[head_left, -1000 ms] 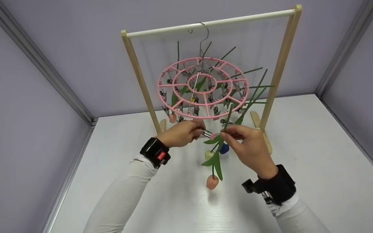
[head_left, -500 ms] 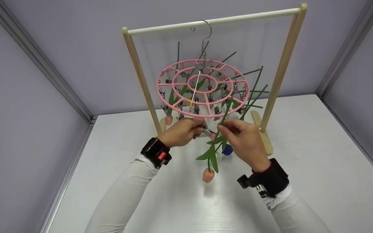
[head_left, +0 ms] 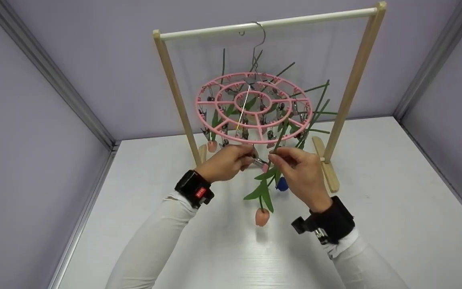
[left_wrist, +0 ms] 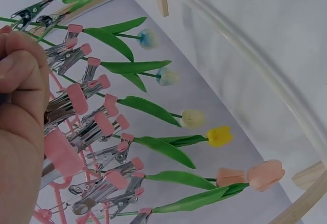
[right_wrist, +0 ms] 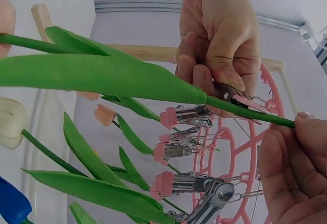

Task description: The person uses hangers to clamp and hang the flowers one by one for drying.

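My left hand pinches a metal clip with pink tips at the front edge of the round pink clip hanger. Between thumb and fingers, my right hand holds the green stem of an artificial tulip, whose peach flower hangs head down. In the right wrist view the stem crosses right at the clip held by the left hand; I cannot tell whether it lies between the clip's jaws. Other tulips, among them a yellow one, hang from clips on the hanger.
The hanger hooks over the white bar of a wooden-legged stand on a white table. A blue tulip hangs just behind my right hand. Several stems stick out at the hanger's right. Grey walls stand around.
My right hand has shifted slightly left and up with the peach tulip, bringing its stem nearer the clip. My left hand keeps its pinch on the clip.
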A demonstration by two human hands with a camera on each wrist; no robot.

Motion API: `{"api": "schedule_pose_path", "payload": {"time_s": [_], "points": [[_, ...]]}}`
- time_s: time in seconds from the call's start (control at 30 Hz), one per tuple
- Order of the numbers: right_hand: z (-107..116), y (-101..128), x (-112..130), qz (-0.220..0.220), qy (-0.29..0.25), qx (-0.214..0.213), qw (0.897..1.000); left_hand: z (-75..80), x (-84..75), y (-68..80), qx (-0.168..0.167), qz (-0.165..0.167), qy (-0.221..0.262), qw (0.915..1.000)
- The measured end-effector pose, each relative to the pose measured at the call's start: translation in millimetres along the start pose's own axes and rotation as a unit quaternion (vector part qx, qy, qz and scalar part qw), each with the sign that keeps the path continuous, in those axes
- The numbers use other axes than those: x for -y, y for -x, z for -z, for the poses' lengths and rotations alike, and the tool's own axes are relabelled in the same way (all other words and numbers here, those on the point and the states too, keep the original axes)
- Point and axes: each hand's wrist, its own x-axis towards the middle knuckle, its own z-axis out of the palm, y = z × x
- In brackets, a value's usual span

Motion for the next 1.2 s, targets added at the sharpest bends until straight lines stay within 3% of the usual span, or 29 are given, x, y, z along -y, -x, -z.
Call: {"api": "schedule_pose_path", "payload": {"time_s": [0.2, 0.3, 0.6, 0.87, 1.03, 1.2], "points": [[2, -2, 31, 0.016, 0.012, -0.004, 1.0, -0.5, -1.8, 0.9, -0.003, 0.003, 0.005, 1.0], [2, -2, 35, 0.026, 0.009, -0.008, 1.0, -0.7, -2.9, 1.7, -0.003, 0.005, 0.011, 0.9999], [-1, -1, 31, 0.049, 0.012, -0.013, 0.999, -0.6, -5.7, 2.1, -0.004, -0.016, 0.01, 0.9998], [-2, 0, 20, 0.039, 0.018, -0.011, 0.999, 0.0, -7.6, 2.0, 0.009, -0.016, -0.004, 0.9998], [-3, 0, -5, 0.007, -0.001, 0.006, 1.0, -0.4, -7.1, 2.9, 0.024, -0.005, 0.023, 0.9995], [-2, 1, -12, 0.005, -0.004, 0.021, 1.0, -2.5, -3.7, 3.0, 0.011, 0.009, 0.049, 0.9987]]}}
